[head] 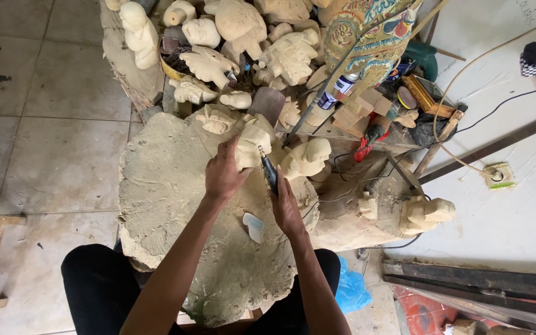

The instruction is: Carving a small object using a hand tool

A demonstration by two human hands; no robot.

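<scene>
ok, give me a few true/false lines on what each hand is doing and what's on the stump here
1. The left hand grips a pale wooden carving. True.
2. The right hand holds a paintbrush. False: it holds a slim rotary tool with its tip at the carving.
3. Both hands work over a rough stump block. True.
4. A small translucent cup lies on the stump near the right hand. True.
5. The other carvings piled behind are all painted black. False: they are pale, unpainted.

A woodcarving workshop: heaped pale unfinished carved figures [243, 43], dusty stump workbench [162, 186], scattered tools [426, 96], trailing cables [466, 68].
</scene>
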